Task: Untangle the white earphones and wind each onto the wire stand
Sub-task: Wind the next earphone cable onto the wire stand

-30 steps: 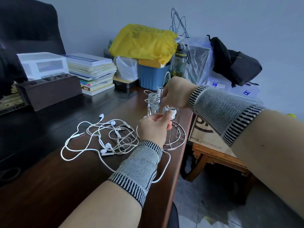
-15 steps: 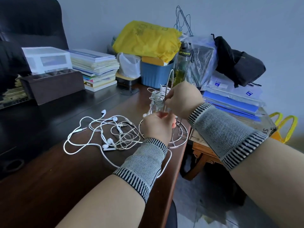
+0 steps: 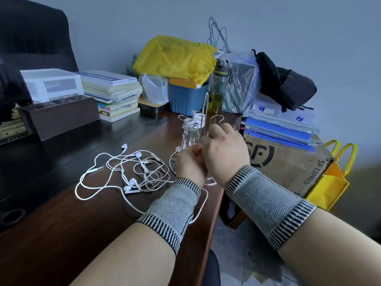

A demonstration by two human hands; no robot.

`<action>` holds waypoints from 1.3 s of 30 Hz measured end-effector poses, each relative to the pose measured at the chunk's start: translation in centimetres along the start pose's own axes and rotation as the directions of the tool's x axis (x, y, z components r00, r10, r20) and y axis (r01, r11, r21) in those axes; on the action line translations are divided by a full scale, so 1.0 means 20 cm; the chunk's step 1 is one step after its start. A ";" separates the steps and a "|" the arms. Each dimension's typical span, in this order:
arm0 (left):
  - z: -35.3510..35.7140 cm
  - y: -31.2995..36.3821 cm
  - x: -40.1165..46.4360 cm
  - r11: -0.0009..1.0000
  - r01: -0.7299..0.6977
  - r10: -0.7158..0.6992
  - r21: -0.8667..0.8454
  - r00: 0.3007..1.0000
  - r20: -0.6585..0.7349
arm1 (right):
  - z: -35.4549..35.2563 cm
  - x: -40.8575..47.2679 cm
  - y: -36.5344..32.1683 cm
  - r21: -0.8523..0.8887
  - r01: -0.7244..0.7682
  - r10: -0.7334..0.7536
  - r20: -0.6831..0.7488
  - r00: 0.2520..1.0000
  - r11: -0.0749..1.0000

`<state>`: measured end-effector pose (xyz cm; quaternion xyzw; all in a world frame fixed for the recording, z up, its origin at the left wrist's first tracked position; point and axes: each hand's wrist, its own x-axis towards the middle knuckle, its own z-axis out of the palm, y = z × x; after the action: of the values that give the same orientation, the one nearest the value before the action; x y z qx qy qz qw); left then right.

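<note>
The bottle [image 3: 219, 87] carried "UP-TEMPO" on a band near its top. The cardboard box [image 3: 288, 164] bore a large "SF" logo, with "SF EXPRESS" printed along its right edge.

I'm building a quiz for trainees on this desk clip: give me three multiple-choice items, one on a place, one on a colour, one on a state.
1. The tangled earphones lie where from the stand?
A left
B right
C behind

2. What colour is the tub?
A red
B blue
C white

3. The stand's upper prongs are
A bare
B wound with cable
C bent flat

Key: 1 A, the tangle lies left of the stand. 2 B, the tub under the yellow bag is blue. 3 B, white coils wrap the prongs.
</note>
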<state>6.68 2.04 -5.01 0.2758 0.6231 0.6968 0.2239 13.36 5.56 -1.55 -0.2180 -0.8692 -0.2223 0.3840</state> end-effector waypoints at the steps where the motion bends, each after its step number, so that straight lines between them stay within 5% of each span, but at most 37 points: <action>1: 0.00 -0.01 0.01 0.998 -0.044 0.044 0.039 0.999 0.004 | 0.02 -0.03 0.01 0.039 -0.051 0.052 -0.024 0.998 0.998; 4: -0.01 0.00 -0.03 0.992 -0.095 0.095 0.080 0.995 0.003 | 0.05 -0.10 0.01 0.322 -0.285 0.325 -0.078 0.943 0.903; 7: -0.02 0.01 -0.04 0.984 -0.138 0.139 0.110 0.990 -0.002 | 0.01 -0.11 -0.01 0.586 -0.598 0.625 0.189 0.758 0.547; 9: -0.02 0.02 -0.04 0.993 -0.090 0.092 0.072 0.995 -0.024 | 0.02 -0.12 0.00 0.645 -0.693 0.692 0.339 0.637 0.321; 11: -0.01 -0.01 -0.02 0.998 -0.049 0.051 0.037 0.997 -0.051 | 0.05 -0.13 0.02 0.669 -0.714 0.700 0.409 0.585 0.206; 18: -0.01 0.02 -0.03 1.000 -0.024 0.024 -0.001 0.999 0.021 | 0.05 -0.15 0.05 0.666 -0.708 0.672 0.414 0.614 0.236; 21: -0.01 0.02 -0.01 1.000 -0.029 0.028 -0.012 0.999 -0.023 | 0.07 -0.15 0.05 0.708 -0.701 0.660 0.488 0.572 0.084; 29: -0.01 0.00 0.00 1.000 -0.009 0.010 -0.023 1.000 0.012 | 0.01 -0.11 0.01 0.571 -0.507 0.461 0.821 0.338 -0.645; 39: -0.04 0.02 0.00 0.991 -0.073 0.077 0.108 0.996 -0.033 | -0.06 -0.08 -0.06 0.520 -0.352 0.411 0.845 0.341 -0.778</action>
<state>6.13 1.31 -4.76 0.2977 0.6525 0.6756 0.1710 14.31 3.66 -2.35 -0.2794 -0.3227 0.7925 0.4356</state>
